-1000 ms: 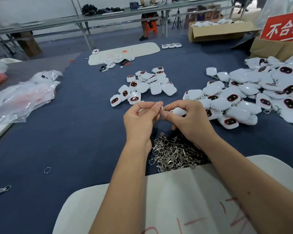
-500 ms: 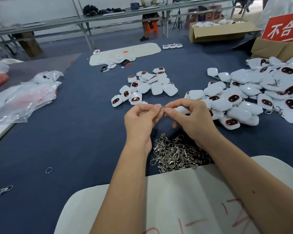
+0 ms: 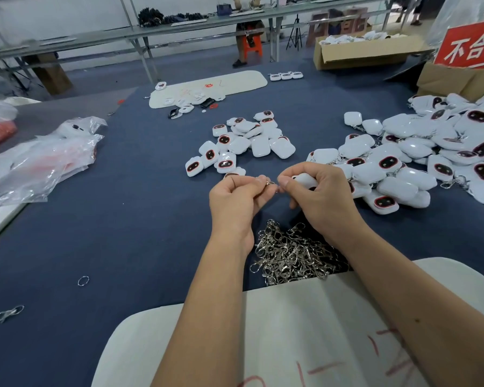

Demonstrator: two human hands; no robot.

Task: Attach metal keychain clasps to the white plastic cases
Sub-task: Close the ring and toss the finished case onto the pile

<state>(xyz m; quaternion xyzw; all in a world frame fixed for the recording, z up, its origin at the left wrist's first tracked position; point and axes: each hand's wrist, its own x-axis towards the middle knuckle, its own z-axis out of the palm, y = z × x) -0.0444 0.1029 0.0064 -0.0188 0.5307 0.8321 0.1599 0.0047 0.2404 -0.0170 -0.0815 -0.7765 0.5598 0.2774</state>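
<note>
1. The right hand (image 3: 323,201) covers most of the white case (image 3: 305,180) it holds.
2. The small metal ring (image 3: 269,182) between the fingertips is too small to make out.
3. The red sign (image 3: 471,46) runs off the right edge.
4. The forearms partly hide the clasp pile (image 3: 291,254).

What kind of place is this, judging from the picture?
Probably a factory assembly bench: piles of identical white cases on a blue table, a heap of metal clasps, cardboard cartons, and long work tables behind.
</note>
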